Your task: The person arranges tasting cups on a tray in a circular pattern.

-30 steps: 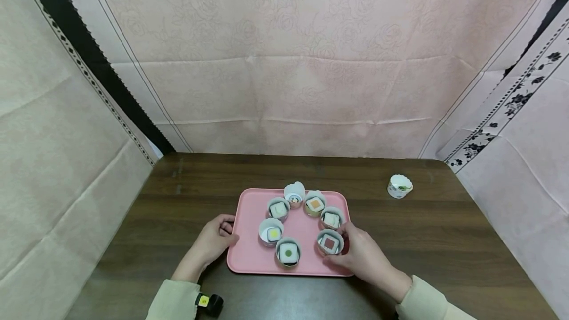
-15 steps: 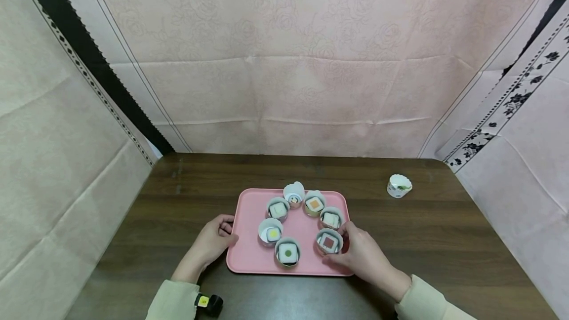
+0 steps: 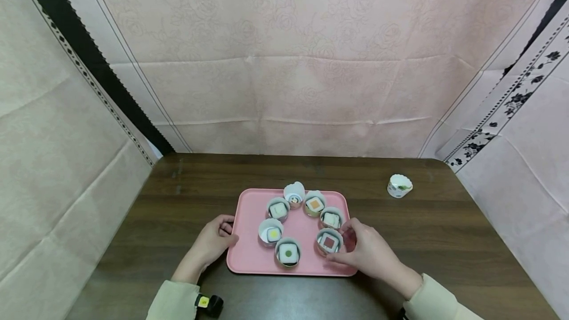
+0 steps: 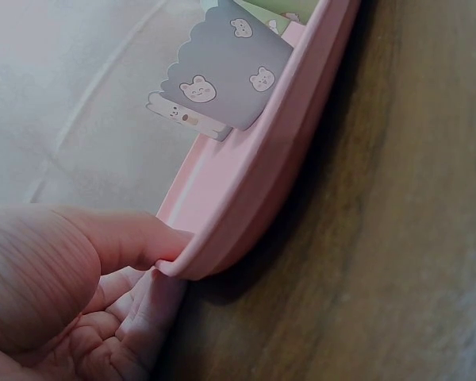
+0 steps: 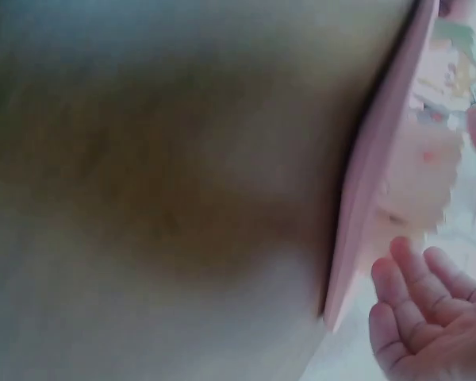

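My left hand (image 3: 212,241) pinches the left rim of the pink tray (image 3: 249,204), thumb on top and the other fingers beneath. Several paper baking cups stand on the tray in a loose ring, most with a small white square block inside. At the front right, the cup (image 3: 330,231) holding a block with a reddish-brown square (image 3: 329,243) is nearest to my right hand (image 3: 371,251). That hand's thumb and fingers are spread around the cup's right side, with a gap at the palm. In the left wrist view, a grey cup (image 4: 230,71) shows bear faces.
One white cup (image 3: 399,186) with a green leaf print stands alone at the back right of the brown wooden table (image 3: 444,231). Pale patterned cloth (image 3: 284,88) hangs behind the table and at both sides.
My right hand has loosened from the front right cup and moved slightly to the right, while the cup stays on the tray. The left hand and the tray keep their place.
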Demonstrator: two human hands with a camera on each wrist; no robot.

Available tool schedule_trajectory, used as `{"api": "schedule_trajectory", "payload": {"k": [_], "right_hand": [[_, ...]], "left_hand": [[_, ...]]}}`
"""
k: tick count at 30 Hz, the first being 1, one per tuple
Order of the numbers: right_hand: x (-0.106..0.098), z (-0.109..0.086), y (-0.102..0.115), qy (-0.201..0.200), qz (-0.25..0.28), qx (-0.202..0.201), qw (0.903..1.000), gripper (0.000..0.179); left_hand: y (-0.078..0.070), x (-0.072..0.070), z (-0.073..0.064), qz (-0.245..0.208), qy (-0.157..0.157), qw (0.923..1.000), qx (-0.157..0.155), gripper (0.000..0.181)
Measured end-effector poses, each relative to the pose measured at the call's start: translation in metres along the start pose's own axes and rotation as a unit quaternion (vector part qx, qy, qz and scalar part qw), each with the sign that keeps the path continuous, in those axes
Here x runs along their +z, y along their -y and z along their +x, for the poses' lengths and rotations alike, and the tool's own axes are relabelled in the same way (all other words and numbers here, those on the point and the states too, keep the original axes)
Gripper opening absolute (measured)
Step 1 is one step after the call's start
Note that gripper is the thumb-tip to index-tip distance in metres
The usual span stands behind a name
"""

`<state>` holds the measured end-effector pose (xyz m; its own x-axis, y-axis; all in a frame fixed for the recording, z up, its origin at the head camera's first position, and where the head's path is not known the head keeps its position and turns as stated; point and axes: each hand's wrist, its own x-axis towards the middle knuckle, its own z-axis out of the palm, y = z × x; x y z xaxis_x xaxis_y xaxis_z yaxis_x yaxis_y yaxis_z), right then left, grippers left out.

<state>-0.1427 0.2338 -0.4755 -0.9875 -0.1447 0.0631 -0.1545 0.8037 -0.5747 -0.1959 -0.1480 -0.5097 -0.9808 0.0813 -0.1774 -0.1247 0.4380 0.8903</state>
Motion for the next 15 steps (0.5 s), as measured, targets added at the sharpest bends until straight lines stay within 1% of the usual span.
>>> {"api": "schedule_trajectory", "payload": {"k": [3, 7, 11, 15], "right_hand": [[-0.011, 0.0, -0.004, -0.014, 0.011, -0.014, 0.9997, 0.072], [-0.027, 0.004, -0.013, -0.055, 0.012, -0.031, 0.9979, 0.074], [-0.043, 0.013, -0.024, -0.103, 0.007, -0.023, 0.9944, 0.074], [-0.056, 0.022, -0.041, -0.131, 0.015, 0.0, 0.9913, 0.077]], "left_hand": [[0.001, 0.0, 0.0, -0.001, 0.0, 1.0, 0.001, 0.046], [0.001, 0.0, 0.0, -0.001, 0.001, 1.0, 0.0, 0.046], [0.001, 0.0, 0.0, -0.001, 0.0, 1.0, 0.001, 0.046], [0.001, 0.0, 0.0, -0.002, -0.001, 1.0, 0.002, 0.046]]}}
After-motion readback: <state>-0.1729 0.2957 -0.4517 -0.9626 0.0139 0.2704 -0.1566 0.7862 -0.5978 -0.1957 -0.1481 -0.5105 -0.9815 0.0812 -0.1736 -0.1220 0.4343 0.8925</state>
